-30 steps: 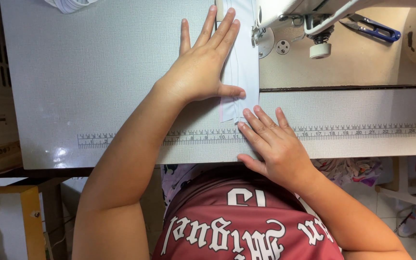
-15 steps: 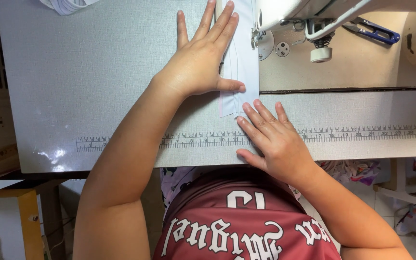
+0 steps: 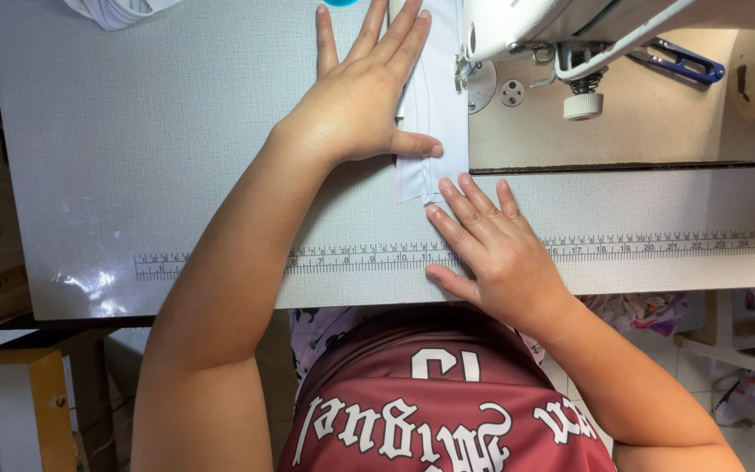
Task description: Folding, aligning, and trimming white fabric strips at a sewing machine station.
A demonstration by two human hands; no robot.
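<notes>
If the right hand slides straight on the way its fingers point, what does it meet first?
The right hand points up the table; its fingertips already reach the near end of the white fabric strip, so it meets that first, then probably the sewing machine.

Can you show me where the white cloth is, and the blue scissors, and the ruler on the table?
white cloth strip [image 3: 437, 114], head view: its flat middle, beside the left hand's fingers.
blue scissors [image 3: 676, 61], head view: a blue handle, behind the sewing machine.
printed ruler [image 3: 351, 260], head view: its markings along the table's front edge.
</notes>
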